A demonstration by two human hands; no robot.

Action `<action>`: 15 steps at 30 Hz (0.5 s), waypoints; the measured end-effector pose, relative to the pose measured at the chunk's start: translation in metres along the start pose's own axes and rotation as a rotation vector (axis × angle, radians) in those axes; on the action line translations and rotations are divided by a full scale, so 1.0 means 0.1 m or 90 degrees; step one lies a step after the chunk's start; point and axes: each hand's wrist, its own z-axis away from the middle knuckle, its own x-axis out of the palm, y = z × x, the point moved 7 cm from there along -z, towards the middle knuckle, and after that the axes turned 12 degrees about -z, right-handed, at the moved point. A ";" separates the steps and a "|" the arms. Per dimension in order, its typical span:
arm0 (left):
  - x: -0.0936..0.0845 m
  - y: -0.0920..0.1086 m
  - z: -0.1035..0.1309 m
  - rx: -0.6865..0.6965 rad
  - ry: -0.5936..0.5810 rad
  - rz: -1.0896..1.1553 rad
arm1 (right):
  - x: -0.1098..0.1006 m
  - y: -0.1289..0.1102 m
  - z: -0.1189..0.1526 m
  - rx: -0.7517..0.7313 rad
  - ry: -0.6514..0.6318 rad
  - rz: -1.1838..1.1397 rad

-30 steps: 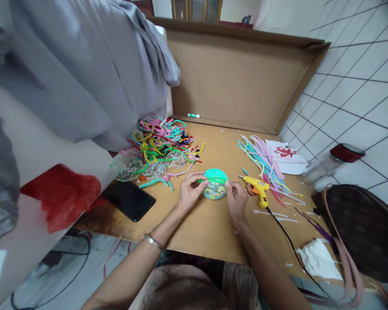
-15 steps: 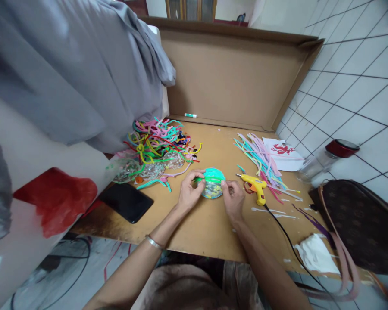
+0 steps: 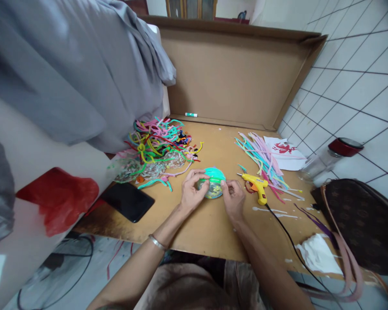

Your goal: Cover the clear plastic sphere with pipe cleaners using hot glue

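A round clear disc [image 3: 215, 190] with turquoise and green strips across its upper half is held over the table, between both hands. My left hand [image 3: 194, 188] pinches its left side, thumb and forefinger over the green strip. At the right edge, my right hand [image 3: 233, 196] grips the disc with its fingertips. Just right of that hand lies a yellow glue gun [image 3: 258, 186], its nozzle toward the disc. Left of my left hand are a black phone [image 3: 129, 201] and a heap of coloured pipe cleaners [image 3: 158, 137].
Loose pipe cleaners [image 3: 261, 155] and a paper with a red figure [image 3: 286, 150] lie at the right. Beyond are a bottle [image 3: 330, 159], a brown bag [image 3: 362, 224] and a white tissue [image 3: 318, 254]. A cardboard panel [image 3: 226, 77] stands behind; the glue gun's cord crosses the right side.
My left hand has shifted slightly right, its thumb and forefinger now further over the disc along the green strip. My right hand stays at the right edge.
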 end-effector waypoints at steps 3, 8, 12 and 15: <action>0.00 0.01 0.00 0.034 0.013 -0.039 | 0.00 0.01 0.00 -0.002 -0.005 -0.001; 0.00 0.07 -0.03 0.082 -0.006 -0.099 | 0.00 0.01 0.00 -0.010 -0.008 0.005; 0.01 0.11 -0.06 0.090 -0.044 -0.147 | 0.00 -0.02 0.01 -0.016 -0.009 0.002; 0.01 0.12 -0.07 0.085 -0.051 -0.160 | 0.00 -0.05 0.02 -0.028 -0.012 0.006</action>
